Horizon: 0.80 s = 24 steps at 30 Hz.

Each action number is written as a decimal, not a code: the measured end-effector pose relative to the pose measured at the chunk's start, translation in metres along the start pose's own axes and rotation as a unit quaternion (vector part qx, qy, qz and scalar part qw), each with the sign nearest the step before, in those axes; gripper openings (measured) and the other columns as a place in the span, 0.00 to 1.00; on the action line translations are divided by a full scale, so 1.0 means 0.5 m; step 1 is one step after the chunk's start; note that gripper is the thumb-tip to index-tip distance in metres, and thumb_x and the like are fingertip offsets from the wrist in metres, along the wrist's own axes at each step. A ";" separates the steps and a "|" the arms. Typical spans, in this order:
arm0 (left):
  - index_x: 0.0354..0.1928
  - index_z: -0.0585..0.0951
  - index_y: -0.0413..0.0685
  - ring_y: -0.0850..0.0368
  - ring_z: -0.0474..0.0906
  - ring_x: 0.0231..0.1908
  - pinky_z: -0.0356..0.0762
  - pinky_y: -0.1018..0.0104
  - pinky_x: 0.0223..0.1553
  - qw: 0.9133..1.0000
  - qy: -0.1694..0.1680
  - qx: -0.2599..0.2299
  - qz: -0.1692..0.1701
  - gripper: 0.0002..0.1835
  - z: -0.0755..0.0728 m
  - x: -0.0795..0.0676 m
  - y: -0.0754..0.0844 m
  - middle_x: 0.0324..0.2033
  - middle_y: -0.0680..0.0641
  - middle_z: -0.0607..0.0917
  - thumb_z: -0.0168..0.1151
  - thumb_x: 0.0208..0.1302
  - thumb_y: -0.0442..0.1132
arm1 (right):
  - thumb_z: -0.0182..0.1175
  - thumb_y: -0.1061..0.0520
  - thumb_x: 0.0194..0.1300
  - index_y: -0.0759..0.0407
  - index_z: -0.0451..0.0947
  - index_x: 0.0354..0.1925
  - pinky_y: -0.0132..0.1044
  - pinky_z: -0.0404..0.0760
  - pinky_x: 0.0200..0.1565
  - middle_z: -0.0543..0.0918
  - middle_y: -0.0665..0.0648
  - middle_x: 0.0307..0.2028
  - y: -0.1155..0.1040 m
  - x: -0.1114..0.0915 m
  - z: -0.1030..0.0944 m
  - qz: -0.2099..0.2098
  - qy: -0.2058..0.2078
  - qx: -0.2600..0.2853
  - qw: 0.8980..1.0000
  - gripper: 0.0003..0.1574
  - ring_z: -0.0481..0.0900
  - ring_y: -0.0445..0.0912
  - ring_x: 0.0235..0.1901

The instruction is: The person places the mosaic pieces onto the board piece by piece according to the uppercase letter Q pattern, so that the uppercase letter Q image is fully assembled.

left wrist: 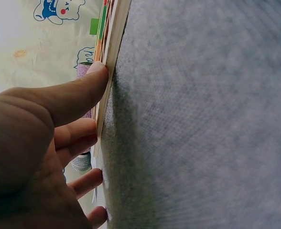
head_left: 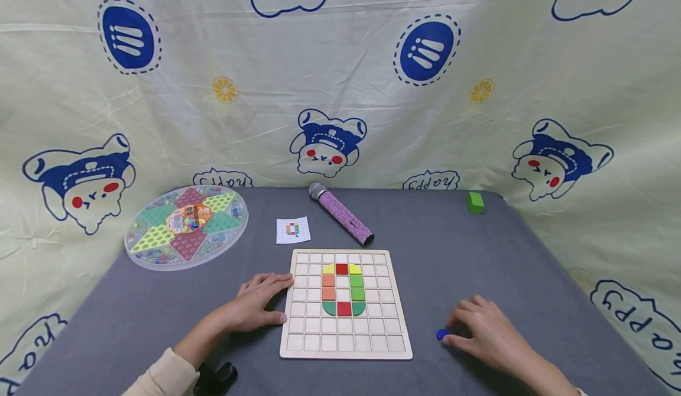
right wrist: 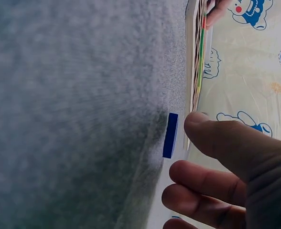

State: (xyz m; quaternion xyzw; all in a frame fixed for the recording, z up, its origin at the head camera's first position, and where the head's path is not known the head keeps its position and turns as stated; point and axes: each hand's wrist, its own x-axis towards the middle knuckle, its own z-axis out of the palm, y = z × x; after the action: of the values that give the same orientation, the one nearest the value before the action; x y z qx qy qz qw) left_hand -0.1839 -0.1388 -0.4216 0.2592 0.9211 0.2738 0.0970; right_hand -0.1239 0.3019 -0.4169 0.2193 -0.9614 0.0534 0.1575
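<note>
A wooden grid board (head_left: 365, 344) lies in the middle of the table, with yellow, red, orange and green tiles set as a ring. My left hand (head_left: 259, 304) rests at its left edge, thumb (left wrist: 85, 90) and fingertips touching the side with the fingers spread. Right of the board, a small blue piece (head_left: 442, 334) lies on the cloth. My right hand (head_left: 486, 334) is beside it with bent fingers; in the right wrist view, the thumb and forefinger stand apart around the blue piece (right wrist: 170, 135), and no firm pinch shows.
Behind the board lie a small pattern card (head_left: 292, 230) and a purple glittery microphone (head_left: 346, 216). A round Chinese checkers set (head_left: 186, 227) sits at the back left. A green block (head_left: 476, 203) stands at the back right. Something black (head_left: 215, 378) lies by the left forearm.
</note>
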 end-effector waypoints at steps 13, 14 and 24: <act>0.67 0.66 0.46 0.39 0.55 0.66 0.50 0.35 0.57 1.000 -0.003 -0.003 -0.005 0.38 0.000 -0.002 0.001 0.68 0.46 0.66 0.66 0.56 0.51 | 0.73 0.41 0.40 0.37 0.74 0.20 0.32 0.60 0.33 0.68 0.30 0.21 -0.002 -0.017 0.000 0.021 -0.029 0.005 0.999 0.15 0.62 0.31 0.28; 0.68 0.66 0.46 0.39 0.55 0.66 0.50 0.35 0.57 1.000 -0.003 -0.004 -0.004 0.38 0.000 -0.002 0.001 0.68 0.46 0.66 0.66 0.56 0.51 | 0.73 0.41 0.40 0.36 0.74 0.20 0.32 0.60 0.33 0.68 0.30 0.21 -0.003 -0.018 -0.001 0.022 -0.030 0.005 0.999 0.15 0.62 0.31 0.28; 0.68 0.66 0.46 0.39 0.55 0.66 0.50 0.34 0.57 1.000 -0.002 -0.005 -0.003 0.38 0.000 -0.003 0.001 0.68 0.46 0.66 0.65 0.57 0.51 | 0.73 0.40 0.41 0.38 0.75 0.22 0.33 0.61 0.33 0.69 0.31 0.23 -0.007 -0.016 0.001 0.014 -0.031 0.006 0.999 0.15 0.63 0.32 0.29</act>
State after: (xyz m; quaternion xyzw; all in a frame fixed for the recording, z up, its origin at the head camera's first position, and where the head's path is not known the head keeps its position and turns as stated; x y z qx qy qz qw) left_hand -0.1826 -0.1391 -0.4211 0.2570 0.9202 0.2772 0.1012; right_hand -0.1158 0.3021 -0.4196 0.2084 -0.9684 0.0542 0.1260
